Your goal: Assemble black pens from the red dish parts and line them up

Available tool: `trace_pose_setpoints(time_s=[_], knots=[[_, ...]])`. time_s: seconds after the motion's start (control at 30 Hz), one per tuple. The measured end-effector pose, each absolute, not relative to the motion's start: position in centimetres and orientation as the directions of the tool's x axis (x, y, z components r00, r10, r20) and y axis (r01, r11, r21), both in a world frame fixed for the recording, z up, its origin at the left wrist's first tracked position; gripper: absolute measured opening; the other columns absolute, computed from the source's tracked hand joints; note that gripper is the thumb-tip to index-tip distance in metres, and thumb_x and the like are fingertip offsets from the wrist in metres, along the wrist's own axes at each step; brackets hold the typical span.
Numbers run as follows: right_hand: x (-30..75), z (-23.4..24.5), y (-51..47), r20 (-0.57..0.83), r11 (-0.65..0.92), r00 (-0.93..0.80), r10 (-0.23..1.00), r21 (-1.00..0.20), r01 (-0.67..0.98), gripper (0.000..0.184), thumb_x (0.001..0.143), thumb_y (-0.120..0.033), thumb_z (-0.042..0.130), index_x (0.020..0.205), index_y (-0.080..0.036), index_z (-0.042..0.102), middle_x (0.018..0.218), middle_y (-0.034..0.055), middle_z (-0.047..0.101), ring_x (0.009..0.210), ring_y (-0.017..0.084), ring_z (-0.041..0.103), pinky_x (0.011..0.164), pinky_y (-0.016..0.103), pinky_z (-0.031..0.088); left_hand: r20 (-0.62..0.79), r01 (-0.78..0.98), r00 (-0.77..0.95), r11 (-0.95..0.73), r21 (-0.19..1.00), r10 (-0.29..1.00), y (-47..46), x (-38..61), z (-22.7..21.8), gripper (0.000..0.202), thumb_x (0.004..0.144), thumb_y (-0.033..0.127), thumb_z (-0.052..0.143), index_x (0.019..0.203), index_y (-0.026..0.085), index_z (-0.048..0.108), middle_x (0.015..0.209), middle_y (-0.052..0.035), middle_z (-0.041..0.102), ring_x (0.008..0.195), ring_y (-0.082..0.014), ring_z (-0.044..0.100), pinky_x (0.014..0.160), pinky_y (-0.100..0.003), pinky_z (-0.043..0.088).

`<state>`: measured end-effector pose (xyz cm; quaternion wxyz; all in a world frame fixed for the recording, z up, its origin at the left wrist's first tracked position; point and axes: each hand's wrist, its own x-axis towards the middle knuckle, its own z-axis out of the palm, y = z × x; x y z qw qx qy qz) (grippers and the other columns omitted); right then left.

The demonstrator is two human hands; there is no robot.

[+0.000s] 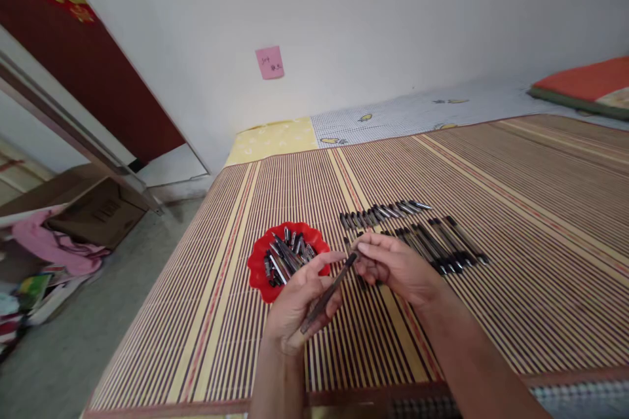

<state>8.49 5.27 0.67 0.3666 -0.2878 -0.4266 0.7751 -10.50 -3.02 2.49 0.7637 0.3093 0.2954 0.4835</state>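
My left hand (299, 304) is closed around a dark pen barrel (328, 294) that slants up to the right. My right hand (393, 265) pinches the barrel's upper end at its tip; whether it holds a separate small part there I cannot tell. Just left of my hands sits a red plate (256, 270) heaped with several small dark and silver pen parts (287, 252). Behind my right hand lie a row of dark pens (442, 245) and a row of short pen caps (383, 211) on the striped bamboo mat (515, 262).
The mat covers a bed whose left edge (162, 314) drops to a grey floor. A cardboard box (98, 213) and pink cloth (54, 245) lie on the floor at left. A pink note (270, 63) is stuck on the white wall. An orange cushion (584, 85) lies far right.
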Motion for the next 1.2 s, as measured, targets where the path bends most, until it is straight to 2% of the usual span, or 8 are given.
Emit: trace_pose_setpoints(time_s=[0.23, 0.4, 0.5, 0.67, 0.8, 0.97, 1.07, 1.2], knots=[[8.4, 0.8, 5.2, -0.112, -0.351, -0.641, 0.759, -0.900, -0.258, 0.027, 0.086, -0.041, 0.071, 0.088, -0.015, 0.065, 0.068, 0.0012, 0.066, 0.049, 0.008, 0.057, 0.042, 0.017, 0.045, -0.211, -0.673, 0.343, 0.396, 0.625, 0.916, -3.2, -9.9, 4.1, 0.034, 0.087, 0.020, 0.064, 0.119, 0.010, 0.058, 0.061, 0.0018, 0.059, 0.030, 0.0009, 0.027, 0.029, -0.009, 0.018], [8.3, 0.4, 5.4, -0.098, -0.364, -0.611, 0.786, -0.871, -0.329, 0.035, 0.087, -0.048, 0.068, 0.093, -0.014, 0.065, 0.061, 0.0005, 0.064, 0.047, 0.009, 0.056, 0.041, 0.018, 0.045, -0.283, -0.750, 0.364, 0.459, 0.476, 0.887, -3.3, -8.9, 4.4, 0.032, 0.089, 0.016, 0.060, 0.118, 0.005, 0.059, 0.064, 0.0014, 0.056, 0.033, 0.0011, 0.034, 0.030, -0.007, 0.021], [8.4, 0.3, 5.5, -0.092, -0.359, -0.617, 0.781, -0.876, -0.323, 0.031, 0.085, -0.044, 0.072, 0.092, -0.015, 0.066, 0.060, -0.0008, 0.063, 0.048, 0.009, 0.055, 0.041, 0.017, 0.043, -0.329, -0.804, 0.329, 0.446, 0.394, 0.885, -3.4, -8.2, 4.7, 0.027, 0.092, 0.013, 0.053, 0.117, 0.002, 0.058, 0.066, 0.0003, 0.055, 0.036, 0.0008, 0.038, 0.030, -0.006, 0.023], [8.2, 0.0, 5.7, -0.091, -0.341, -0.563, 0.822, -0.869, -0.359, 0.030, 0.080, -0.042, 0.077, 0.089, -0.015, 0.067, 0.063, -0.0013, 0.063, 0.050, 0.008, 0.055, 0.043, 0.017, 0.043, -0.412, -0.823, 0.276, 0.435, 0.366, 0.869, -3.7, -6.7, 6.5, 0.019, 0.098, 0.012, 0.043, 0.109, 0.006, 0.059, 0.070, -0.0002, 0.052, 0.036, 0.0012, 0.037, 0.027, -0.006, 0.020], [7.8, 0.0, 5.5, -0.090, -0.345, -0.567, 0.819, -0.867, -0.360, 0.032, 0.083, -0.045, 0.074, 0.091, -0.015, 0.067, 0.064, -0.0001, 0.064, 0.051, 0.009, 0.055, 0.046, 0.018, 0.044, -0.483, -0.874, 0.176, 0.362, 0.325, 0.858, -3.8, -5.8, 7.9, 0.026, 0.103, 0.011, 0.033, 0.108, 0.007, 0.058, 0.072, 0.0000, 0.049, 0.036, 0.0019, 0.038, 0.027, -0.004, 0.020], [7.6, 0.2, 5.2, -0.125, -0.386, -0.622, 0.773, -0.871, -0.304, 0.031, 0.082, -0.044, 0.076, 0.087, -0.015, 0.065, 0.062, -0.0046, 0.056, 0.044, 0.003, 0.042, 0.039, 0.014, 0.028, -0.546, -0.918, 0.149, 0.320, 0.232, 0.824, -4.2, -5.6, 8.5, 0.033, 0.106, 0.019, 0.028, 0.095, 0.007, 0.057, 0.070, 0.0004, 0.046, 0.040, 0.0007, 0.045, 0.029, -0.004, 0.024], [7.4, 0.1, 5.1, -0.120, -0.380, -0.592, 0.797, -0.861, -0.338, 0.032, 0.084, -0.046, 0.073, 0.090, -0.015, 0.066, 0.068, -0.0031, 0.060, 0.044, 0.003, 0.044, 0.040, 0.015, 0.032, -0.530, -0.931, 0.176, 0.316, 0.185, 0.830, -4.4, -5.7, 8.4, 0.036, 0.106, 0.021, 0.027, 0.086, 0.009, 0.055, 0.067, 0.0013, 0.044, 0.040, 0.0000, 0.044, 0.028, -0.005, 0.024], [7.3, -0.1, 5.0, -0.073, -0.357, -0.656, 0.751, -0.881, -0.311, 0.036, 0.093, -0.049, 0.058, 0.094, -0.014, 0.067, 0.057, -0.0038, 0.055, 0.041, 0.007, 0.044, 0.038, 0.018, 0.032, -0.490, -0.945, 0.150, 0.270, 0.184, 0.859, -4.4, -6.2, 8.1, 0.039, 0.106, 0.020, 0.027, 0.080, 0.010, 0.055, 0.064, 0.0017, 0.044, 0.039, 0.0000, 0.043, 0.028, -0.005, 0.023]])
